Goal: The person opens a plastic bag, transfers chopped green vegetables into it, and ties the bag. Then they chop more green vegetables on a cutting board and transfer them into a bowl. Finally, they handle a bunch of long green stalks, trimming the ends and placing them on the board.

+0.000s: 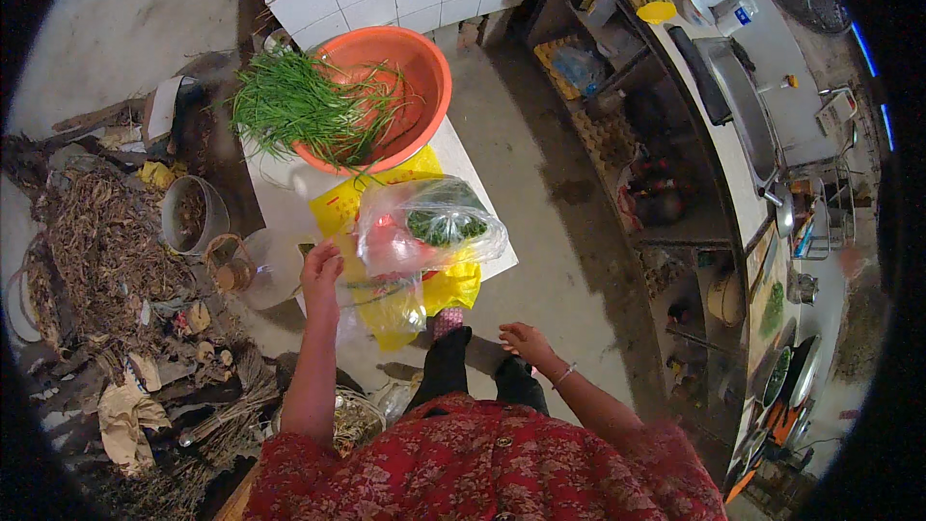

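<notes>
My left hand (pixel 322 276) is held up at the left side of a white table (pixel 278 213), fingers loosely bent, with nothing plainly in it. Beside it a clear plastic bag (pixel 376 239) with chopped greens (pixel 445 223) inside lies on a yellow plastic bag (pixel 452 286). Another clear bag (pixel 401 304) droops over the near edge. My right hand (pixel 529 344), bracelet at the wrist, hovers above the floor near my legs, fingers bent and apart, touching nothing. Behind the bags stands an orange plastic basin (pixel 434 87), with a heap of long green stalks (pixel 296 105) over its left rim.
To the right runs a counter with open shelves (pixel 651 123), a sink (pixel 745 108) and, farther along, chopped greens on a cutting board (pixel 772 311). Dry plant matter (pixel 108 246), a bucket (pixel 192 213) and a large clear jug (pixel 271 268) crowd the left floor. A basket (pixel 358 416) stands by my legs.
</notes>
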Demonstrator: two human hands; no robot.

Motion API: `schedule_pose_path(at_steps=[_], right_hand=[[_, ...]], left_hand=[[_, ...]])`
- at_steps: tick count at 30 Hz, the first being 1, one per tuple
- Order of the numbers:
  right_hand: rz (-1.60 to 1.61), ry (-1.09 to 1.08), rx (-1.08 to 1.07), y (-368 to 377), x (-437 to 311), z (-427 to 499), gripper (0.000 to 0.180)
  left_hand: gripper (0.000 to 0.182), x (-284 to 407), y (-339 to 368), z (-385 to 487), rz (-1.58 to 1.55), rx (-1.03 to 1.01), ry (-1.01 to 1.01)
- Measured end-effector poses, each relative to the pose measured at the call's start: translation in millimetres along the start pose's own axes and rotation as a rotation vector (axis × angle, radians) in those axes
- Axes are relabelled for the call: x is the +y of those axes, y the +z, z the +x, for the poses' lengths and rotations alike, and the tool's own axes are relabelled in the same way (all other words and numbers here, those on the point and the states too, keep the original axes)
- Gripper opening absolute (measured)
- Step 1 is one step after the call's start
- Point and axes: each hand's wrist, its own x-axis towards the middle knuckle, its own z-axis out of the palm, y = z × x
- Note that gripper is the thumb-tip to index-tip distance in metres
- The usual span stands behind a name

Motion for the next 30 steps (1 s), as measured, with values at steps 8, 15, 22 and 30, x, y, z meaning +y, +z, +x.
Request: schedule_pose_path(at_steps=[8,15,22,30], right_hand=[[-0.247,0.037,0.113,-25.5,46.8,-55.7,0.028],[-0.215,0.007,0.137,-27.8,32.5,-67.5,0.028],[-0.201,0.014,0.257,-34.4,46.0,-86.8,0.028],[-0.229,-0.059,0.439,-47.5,66.8,-137.4,0.026]], left_hand=[[0.017,-46.9,-1.5,-62.3,0.162,0.017,0.233],[0.015,-55.7,60.8,-96.7,0.566,-0.629,0.211],[0.022,-83.6,15.6,-102.2,1.234,-0.936,-0.088],[0.055,-49.9,72.1,-104.6,1.194,-0.938,-0.088]])
